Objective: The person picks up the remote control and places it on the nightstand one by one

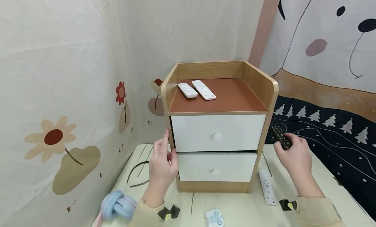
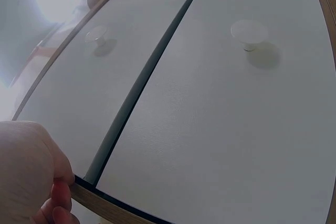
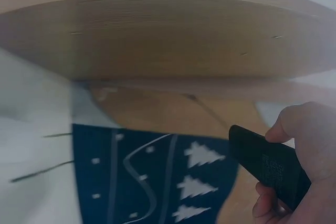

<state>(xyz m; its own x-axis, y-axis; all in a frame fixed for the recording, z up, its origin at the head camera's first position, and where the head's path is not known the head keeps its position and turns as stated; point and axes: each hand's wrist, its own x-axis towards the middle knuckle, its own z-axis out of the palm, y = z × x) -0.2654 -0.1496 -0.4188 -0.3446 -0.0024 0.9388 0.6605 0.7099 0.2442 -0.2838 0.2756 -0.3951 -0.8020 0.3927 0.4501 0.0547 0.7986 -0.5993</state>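
A small wooden cabinet (image 1: 214, 187) with two white drawers stands in the middle of the head view. My left hand (image 1: 163, 165) touches its left side edge, beside the upper drawer (image 1: 194, 132) and lower drawer (image 1: 194, 168). To the right of the cabinet, my right hand (image 1: 296, 157) holds a black remote control (image 1: 281, 137) in the air; the same remote (image 3: 270, 166) shows its dark back in the right wrist view. Two white remotes, a short one (image 1: 187, 90) and a longer one (image 1: 204, 90), lie on the cabinet's brown top.
A white power strip (image 1: 266, 187) lies right of the cabinet. In front sits a clear case with blue earphones (image 1: 215, 217). At left are a blue knotted object (image 1: 118, 204) and a black cable (image 1: 133, 173). Printed cloth (image 1: 73, 73) hangs behind.
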